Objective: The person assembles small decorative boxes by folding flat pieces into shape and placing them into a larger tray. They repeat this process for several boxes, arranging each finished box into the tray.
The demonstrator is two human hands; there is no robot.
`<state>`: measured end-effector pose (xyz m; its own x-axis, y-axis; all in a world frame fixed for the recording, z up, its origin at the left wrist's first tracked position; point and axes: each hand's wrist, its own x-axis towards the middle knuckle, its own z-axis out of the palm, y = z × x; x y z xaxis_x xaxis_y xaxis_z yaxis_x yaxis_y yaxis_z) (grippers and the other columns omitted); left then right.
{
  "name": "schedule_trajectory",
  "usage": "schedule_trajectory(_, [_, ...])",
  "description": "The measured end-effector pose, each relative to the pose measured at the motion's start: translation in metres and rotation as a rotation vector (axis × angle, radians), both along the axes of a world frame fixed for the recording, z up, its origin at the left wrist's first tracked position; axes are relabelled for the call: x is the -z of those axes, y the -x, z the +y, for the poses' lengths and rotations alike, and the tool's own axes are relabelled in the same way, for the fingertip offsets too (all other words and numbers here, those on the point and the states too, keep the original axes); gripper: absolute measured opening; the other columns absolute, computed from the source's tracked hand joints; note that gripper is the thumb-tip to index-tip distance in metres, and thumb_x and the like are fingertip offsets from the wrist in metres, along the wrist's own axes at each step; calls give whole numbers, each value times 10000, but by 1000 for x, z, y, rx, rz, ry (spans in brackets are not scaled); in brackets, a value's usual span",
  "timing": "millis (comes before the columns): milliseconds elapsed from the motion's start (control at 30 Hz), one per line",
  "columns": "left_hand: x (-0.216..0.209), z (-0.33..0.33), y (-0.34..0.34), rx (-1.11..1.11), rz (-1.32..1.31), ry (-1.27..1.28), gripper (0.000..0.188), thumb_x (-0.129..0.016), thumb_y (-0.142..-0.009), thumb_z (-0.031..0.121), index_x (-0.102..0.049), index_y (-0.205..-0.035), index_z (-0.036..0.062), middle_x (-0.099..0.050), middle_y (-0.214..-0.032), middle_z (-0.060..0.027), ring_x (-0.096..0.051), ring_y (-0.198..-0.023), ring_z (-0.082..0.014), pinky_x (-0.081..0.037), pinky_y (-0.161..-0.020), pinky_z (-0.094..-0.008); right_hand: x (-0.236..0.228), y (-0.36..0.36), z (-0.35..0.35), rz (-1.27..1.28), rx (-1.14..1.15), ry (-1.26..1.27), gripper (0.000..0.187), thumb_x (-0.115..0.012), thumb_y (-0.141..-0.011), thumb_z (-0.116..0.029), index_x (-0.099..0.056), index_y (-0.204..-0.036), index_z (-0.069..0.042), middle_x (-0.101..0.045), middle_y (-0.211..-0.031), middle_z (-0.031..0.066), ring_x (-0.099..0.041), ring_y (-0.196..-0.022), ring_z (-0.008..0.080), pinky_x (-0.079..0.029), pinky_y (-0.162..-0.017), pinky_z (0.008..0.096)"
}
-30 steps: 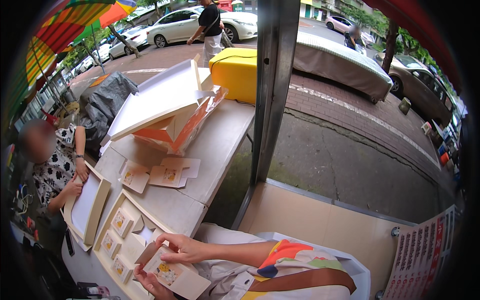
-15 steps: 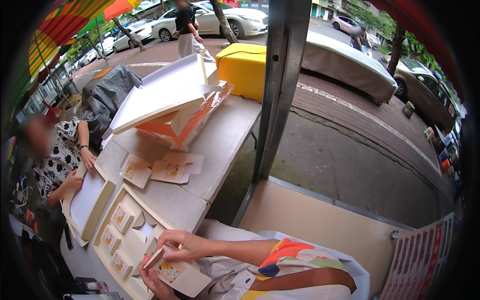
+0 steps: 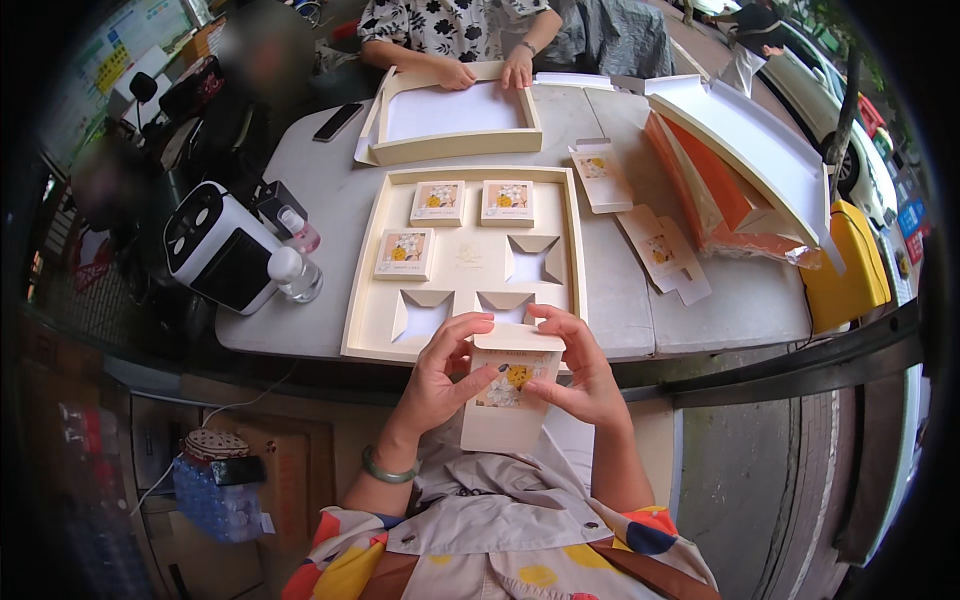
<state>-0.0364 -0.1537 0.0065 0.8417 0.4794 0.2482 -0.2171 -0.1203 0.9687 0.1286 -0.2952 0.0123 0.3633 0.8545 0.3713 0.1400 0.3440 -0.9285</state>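
A small flower-printed carton (image 3: pixel 508 418), partly folded with its end panels sticking out, is between my two hands over the table's near edge. My left hand (image 3: pixel 440 372) grips its left side, thumb on the printed face. From the other side my right hand (image 3: pixel 578 372) pinches it, fingertips at the upper flap. Just beyond lies a cream tray (image 3: pixel 362 270). Three folded boxes sit in it: one at the back left (image 3: pixel 437 203), one at the back right (image 3: pixel 508 203) and one at the middle left (image 3: pixel 404 254). Three cut-out openings with folded-in flaps are visible nearer my hands.
Unfolded cartons (image 3: pixel 602 178) lie right of the tray. Across the table, a co-worker's hands (image 3: pixel 517 66) rest on a cream box frame (image 3: pixel 450 146). A black phone (image 3: pixel 338 122), a black-and-white device (image 3: pixel 222 250) and a bottle (image 3: pixel 296 277) stand left; stacked box lids (image 3: pixel 745 130) stand right.
My view has swung round to face the table squarely. The carton stays in both hands; my right hand has shifted from its upper corner to its right side.
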Motion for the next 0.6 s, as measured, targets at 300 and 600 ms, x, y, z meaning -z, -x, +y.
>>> schedule_trajectory(300, [-14,-16,-2,-35,-72,14,494,-743,-824,92,-522,-1265,78,-492,-1346,-98,-573,-1078,-157,-509,-770,-246,-10,-5,-6,-206,6,-11,513,-803,-692,-64,-648,-1182,-56,-595,-1272,149,-574,-1180,261,-470,-966,364])
schedule_trajectory(600, [-5,-9,-1,-6,-68,-93,479,-745,-822,83,-529,-1250,67,-521,-1293,-103,-567,-1103,-170,-523,-817,-264,-12,0,-6,-210,16,-39,449,-792,-715,-49,-663,-1145,-50,-614,-1240,148,-598,-1149,268,-484,-944,362])
